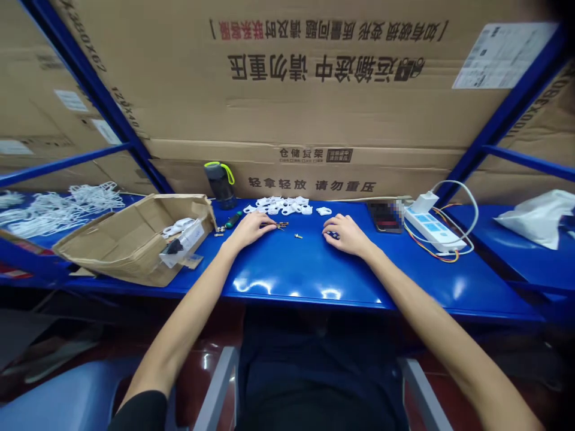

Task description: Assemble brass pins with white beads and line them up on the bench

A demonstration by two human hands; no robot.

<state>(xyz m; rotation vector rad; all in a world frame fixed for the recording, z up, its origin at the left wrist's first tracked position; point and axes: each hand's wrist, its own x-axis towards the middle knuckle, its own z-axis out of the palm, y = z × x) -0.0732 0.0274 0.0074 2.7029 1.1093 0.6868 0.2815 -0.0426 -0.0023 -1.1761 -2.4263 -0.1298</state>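
Currently, the left hand (257,228) is reaching its fingertips to small brass-coloured metal pieces (282,225) on the glossy blue desk (287,269), its exact grip unclear, while the right hand (345,234) is curling over a small dark object (333,235), pinch or rest being indistinguishable, near white plastic clips (283,206).

A dark bottle (220,187) with a yellow-green strap (229,173) stands near the back edge of the blue counter (305,275), left of its middle. Toward the back right corner lie a phone (383,216), partly blurred out, and, just beside it, a white power strip (438,232) with a plug (424,202) and a looping cord (475,209). Printed cardboard (287,123) rises behind the back edge, a white label (503,55) at its upper right, and a crumpled white bag (534,218) lies beyond the right edge.
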